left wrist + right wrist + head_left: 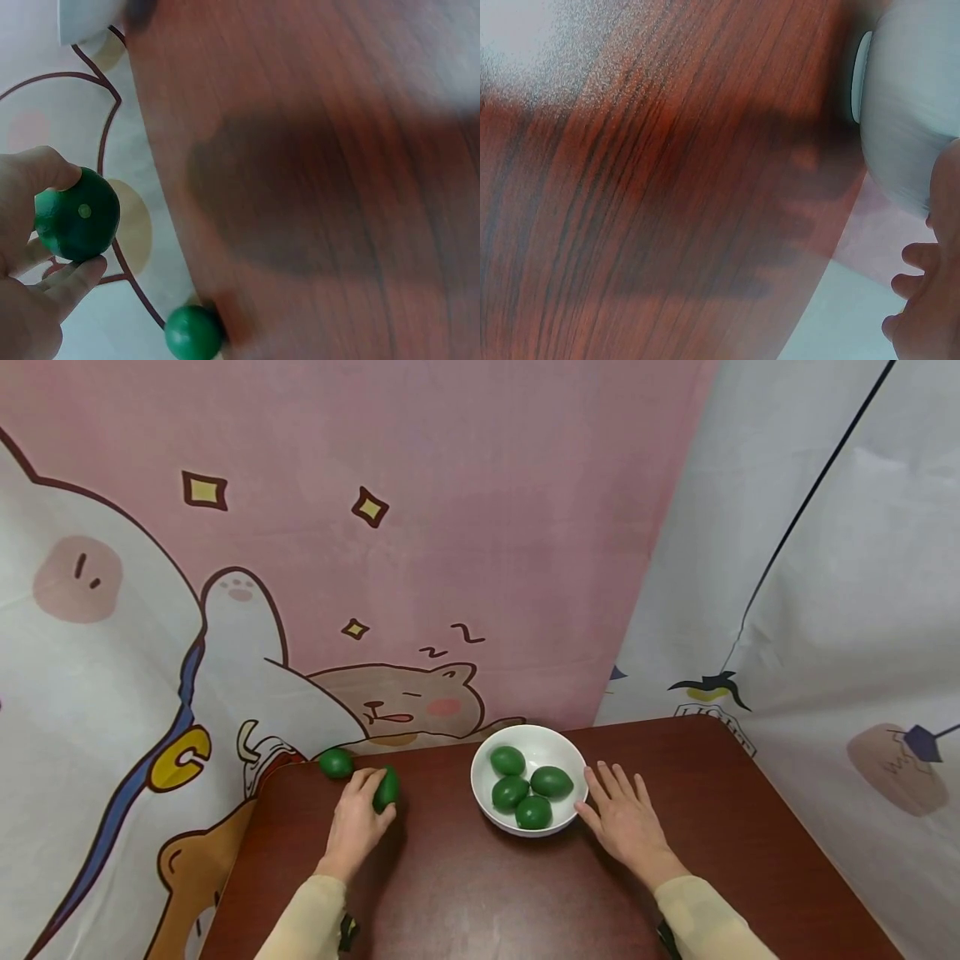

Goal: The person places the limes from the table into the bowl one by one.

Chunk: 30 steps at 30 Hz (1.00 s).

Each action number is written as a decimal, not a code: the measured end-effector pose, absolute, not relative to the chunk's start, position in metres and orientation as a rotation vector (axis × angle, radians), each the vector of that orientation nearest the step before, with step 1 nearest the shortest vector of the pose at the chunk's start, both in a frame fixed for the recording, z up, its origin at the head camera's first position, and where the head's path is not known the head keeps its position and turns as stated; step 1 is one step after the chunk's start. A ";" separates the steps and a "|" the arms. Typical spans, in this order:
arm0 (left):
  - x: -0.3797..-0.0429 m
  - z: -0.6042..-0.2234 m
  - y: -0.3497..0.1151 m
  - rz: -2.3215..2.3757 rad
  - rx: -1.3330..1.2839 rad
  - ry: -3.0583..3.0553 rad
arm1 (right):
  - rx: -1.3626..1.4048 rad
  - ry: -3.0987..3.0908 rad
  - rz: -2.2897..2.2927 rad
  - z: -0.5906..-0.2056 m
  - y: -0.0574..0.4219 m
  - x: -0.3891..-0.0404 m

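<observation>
My left hand point(355, 823) grips a green lime point(386, 789) between thumb and fingers. The left wrist view has that lime point(78, 214) held above the table, with its pale stem spot facing the camera. Another lime point(336, 763) lies at the table's back left edge, just beyond the left hand. A white bowl point(491, 817) stands at the back middle with several limes point(551, 782) inside. At the bowl's right side is my right hand point(626, 827), fingers straight and spread, thumb at the bowl's wall. In the right wrist view the bowl point(911, 97) hides part of that hand.
Both hands are over a dark red-brown wooden table point(465, 893). A cloth with cartoon animals point(420, 702) hangs right behind its back edge, and pale fabric point(847, 635) hangs on the right.
</observation>
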State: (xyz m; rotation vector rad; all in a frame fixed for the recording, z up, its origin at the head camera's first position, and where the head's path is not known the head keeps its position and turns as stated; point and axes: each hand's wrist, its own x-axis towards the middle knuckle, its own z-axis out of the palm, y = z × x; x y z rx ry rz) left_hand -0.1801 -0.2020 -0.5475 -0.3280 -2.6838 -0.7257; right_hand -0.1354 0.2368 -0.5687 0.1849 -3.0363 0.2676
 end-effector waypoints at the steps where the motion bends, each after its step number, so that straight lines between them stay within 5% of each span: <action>1: -0.180 -0.546 -0.200 -0.731 -0.332 -2.680 | 0.184 -3.038 0.269 -0.569 0.237 -0.135; 30: -0.189 -0.530 -0.128 -1.047 -0.283 -2.504 | 0.193 -3.015 0.280 -0.569 0.236 -0.134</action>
